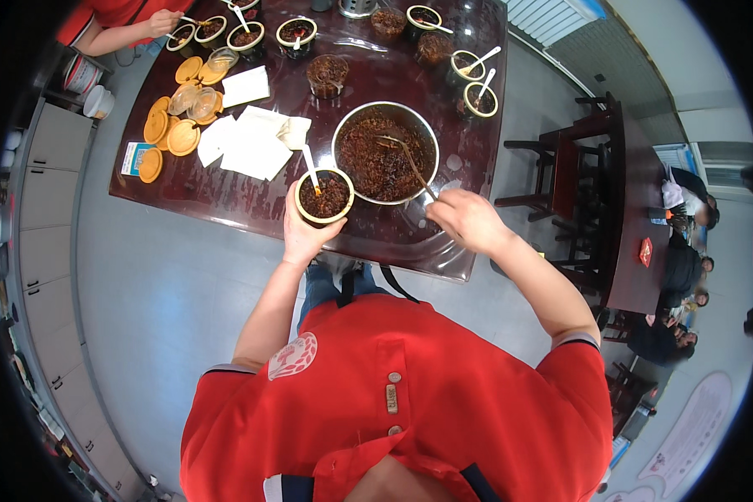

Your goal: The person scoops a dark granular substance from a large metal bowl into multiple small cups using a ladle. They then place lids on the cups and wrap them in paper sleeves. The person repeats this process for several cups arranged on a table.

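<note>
My left hand holds a dark jar with a pale rim just off the front edge of the table, its mouth facing up. Dark red-brown, crumbly sauce fills much of it, and a white plastic spoon stands in the sauce. My right hand is closed around the handle of a metal spoon, whose bowl rests in the sauce inside a round steel basin. The basin sits on the dark red table, right beside the jar. White paper napkins lie behind and left of the jar.
Wooden lids and clear plastic lids lie at the table's left. Several jars with spoons, such as one jar, and a clear tub of sauce stand farther back. Another person's hand works at the far left. Chairs stand to the right.
</note>
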A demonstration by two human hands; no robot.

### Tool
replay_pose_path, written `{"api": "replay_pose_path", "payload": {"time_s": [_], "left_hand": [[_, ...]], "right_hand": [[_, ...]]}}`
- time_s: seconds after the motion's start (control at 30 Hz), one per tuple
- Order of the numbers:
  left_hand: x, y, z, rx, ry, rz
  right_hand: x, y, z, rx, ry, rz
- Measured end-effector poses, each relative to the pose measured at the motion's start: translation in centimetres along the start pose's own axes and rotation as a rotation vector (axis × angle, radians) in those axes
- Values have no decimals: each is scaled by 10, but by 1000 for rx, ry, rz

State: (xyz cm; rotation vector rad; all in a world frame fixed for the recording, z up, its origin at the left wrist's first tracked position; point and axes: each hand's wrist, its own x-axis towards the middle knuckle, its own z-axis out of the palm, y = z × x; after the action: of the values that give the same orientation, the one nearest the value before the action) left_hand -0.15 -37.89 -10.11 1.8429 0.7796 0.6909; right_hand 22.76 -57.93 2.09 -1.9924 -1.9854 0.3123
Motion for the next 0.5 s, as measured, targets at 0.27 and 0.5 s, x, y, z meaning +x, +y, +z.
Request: {"api": "replay_pose_path", "payload": {"time_s": [0.27, 0.5], "left_hand": [[1, -8, 1, 3, 13, 1], [8, 11, -11, 37, 51, 28]], "right_hand": [[-15, -42, 13, 225, -44, -52], [-22, -27, 34, 1026, 259, 602]]}}
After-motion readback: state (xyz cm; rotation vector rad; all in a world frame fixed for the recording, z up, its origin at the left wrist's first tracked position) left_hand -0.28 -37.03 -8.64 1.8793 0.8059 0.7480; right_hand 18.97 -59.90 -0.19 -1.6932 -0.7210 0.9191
